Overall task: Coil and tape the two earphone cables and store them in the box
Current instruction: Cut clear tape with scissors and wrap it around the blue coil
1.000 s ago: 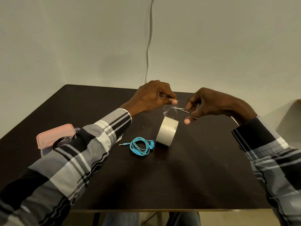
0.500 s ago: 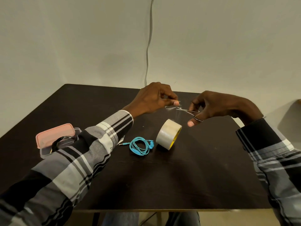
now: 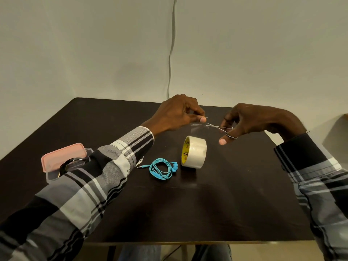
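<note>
Above the dark table (image 3: 235,204), the left hand (image 3: 175,113) is pinching a strip of clear tape (image 3: 196,129) between thumb and forefinger, the fingers curled together on its end. At three o'clock from it, the right hand (image 3: 250,119) is gripping small scissors (image 3: 218,127), a finger threaded through a loop and the blades pointing toward nine o'clock, meeting the strip just beside the left fingertips. The tape roll (image 3: 194,152) is standing on edge directly below, at six o'clock from the strip. The coiled blue earphone cable (image 3: 162,168) is lying on the table touching nobody, at eight o'clock from the roll and well below both hands. At nine o'clock, partly hidden by the left sleeve (image 3: 105,166), the clear box (image 3: 51,176) is sitting with its pink lid (image 3: 60,155) askew.
</note>
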A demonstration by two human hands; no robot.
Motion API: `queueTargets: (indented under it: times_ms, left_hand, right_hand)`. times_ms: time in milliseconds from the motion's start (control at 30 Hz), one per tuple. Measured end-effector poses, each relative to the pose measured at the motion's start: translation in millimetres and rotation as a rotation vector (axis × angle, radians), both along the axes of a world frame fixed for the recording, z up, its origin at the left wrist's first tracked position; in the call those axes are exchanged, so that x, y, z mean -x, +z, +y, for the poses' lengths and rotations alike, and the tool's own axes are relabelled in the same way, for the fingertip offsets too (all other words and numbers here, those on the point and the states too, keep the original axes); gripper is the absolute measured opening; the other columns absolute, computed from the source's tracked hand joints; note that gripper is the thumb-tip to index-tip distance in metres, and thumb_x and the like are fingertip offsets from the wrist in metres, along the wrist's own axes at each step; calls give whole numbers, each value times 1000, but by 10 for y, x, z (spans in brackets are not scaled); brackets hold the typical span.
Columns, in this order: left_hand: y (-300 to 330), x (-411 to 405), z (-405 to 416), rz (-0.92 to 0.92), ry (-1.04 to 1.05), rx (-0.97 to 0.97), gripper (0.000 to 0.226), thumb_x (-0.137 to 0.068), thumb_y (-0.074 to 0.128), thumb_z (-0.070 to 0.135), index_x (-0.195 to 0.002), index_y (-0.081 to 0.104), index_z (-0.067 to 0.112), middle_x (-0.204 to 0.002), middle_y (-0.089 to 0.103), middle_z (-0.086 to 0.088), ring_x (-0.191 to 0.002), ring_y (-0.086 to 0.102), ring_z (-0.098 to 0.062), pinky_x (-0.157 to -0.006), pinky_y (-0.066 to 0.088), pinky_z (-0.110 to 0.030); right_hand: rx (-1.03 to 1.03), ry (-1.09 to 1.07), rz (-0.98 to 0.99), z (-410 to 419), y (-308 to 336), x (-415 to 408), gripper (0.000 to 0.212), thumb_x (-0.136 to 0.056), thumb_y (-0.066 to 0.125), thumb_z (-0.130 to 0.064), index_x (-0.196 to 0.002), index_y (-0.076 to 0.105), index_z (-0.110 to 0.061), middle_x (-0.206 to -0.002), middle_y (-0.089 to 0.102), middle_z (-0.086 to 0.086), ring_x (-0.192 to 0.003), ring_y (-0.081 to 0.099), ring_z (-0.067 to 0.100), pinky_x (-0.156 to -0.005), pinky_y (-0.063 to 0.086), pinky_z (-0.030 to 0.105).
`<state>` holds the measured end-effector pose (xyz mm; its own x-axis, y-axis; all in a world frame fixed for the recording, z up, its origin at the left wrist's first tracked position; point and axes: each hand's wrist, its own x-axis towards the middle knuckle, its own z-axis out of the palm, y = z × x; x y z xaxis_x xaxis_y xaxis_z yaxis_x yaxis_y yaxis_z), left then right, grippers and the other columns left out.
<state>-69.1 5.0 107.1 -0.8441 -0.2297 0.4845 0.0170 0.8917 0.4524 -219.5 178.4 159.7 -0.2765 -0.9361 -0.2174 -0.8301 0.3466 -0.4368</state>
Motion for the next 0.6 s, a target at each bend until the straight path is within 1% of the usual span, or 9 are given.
queueTargets:
  times_ms: [100,167,267,333,367,433,500,533,600]
  left_hand:
    - [28,8,-4,-5,6,27,19,-83,72,43,-92,77,27,-84,67,12,-83,57,-8,-69,42,-24]
    - [40,11,-3,1,8,43,20,-83,71,44,-92,77,27,-86,68,12,-84,58,-8,-67,41,-23]
    - [53,1,7,-5,9,55,19,-84,70,45,-91,77,29,-84,67,14,-84,57,-7,-70,46,-29]
    - [63,-3,18,-10,6,57,18,-83,70,45,-90,77,30,-83,66,14,-83,57,-7,-72,49,-33]
    - [65,-2,24,-8,5,50,18,-83,71,45,-90,77,30,-83,67,14,-83,57,-7,-73,50,-35]
    - [73,-3,39,-7,3,39,18,-82,72,45,-90,77,29,-84,68,13,-83,59,-8,-74,52,-38]
    - [79,-1,46,-6,-1,38,18,-82,72,44,-90,77,29,-85,68,12,-84,59,-9,-75,52,-40]
    - [77,-2,47,-2,-4,33,17,-82,72,44,-89,77,29,-84,68,12,-84,59,-10,-75,52,-41]
    - [62,-3,43,11,-10,12,16,-81,73,43,-88,77,30,-83,69,11,-83,59,-11,-74,52,-43]
  right_hand:
    - [1,6,10,-43,4,-17,37,-58,89,-48,-82,78,-22,-85,73,6,-73,54,11,-70,44,30]
    - [-4,13,11,-59,7,-33,36,-59,89,-47,-84,79,-22,-77,71,-1,-70,54,8,-67,43,24]
    - [-7,16,13,-81,16,-74,31,-66,88,-40,-89,80,-21,-76,71,-10,-72,56,7,-64,41,18]
    - [3,28,15,-89,21,-88,32,-68,88,-38,-92,80,-20,-83,74,-5,-76,59,6,-66,43,17]
    - [9,40,6,-92,22,-88,32,-67,88,-39,-92,80,-20,-82,74,-3,-73,60,4,-66,45,16]
    - [13,56,-14,-101,15,-80,31,-67,88,-38,-90,81,-19,-71,72,-4,-64,58,-2,-65,45,17]
    - [8,66,-11,-123,-8,-62,29,-67,88,-37,-88,81,-18,-60,63,-9,-60,52,-1,-65,43,19]
    - [6,68,-6,-136,-20,-54,29,-66,88,-36,-87,81,-17,-58,61,-10,-60,51,0,-65,43,20]
    - [7,60,-6,-149,-41,-42,28,-65,89,-33,-87,81,-18,-60,65,-9,-65,54,2,-69,45,23]
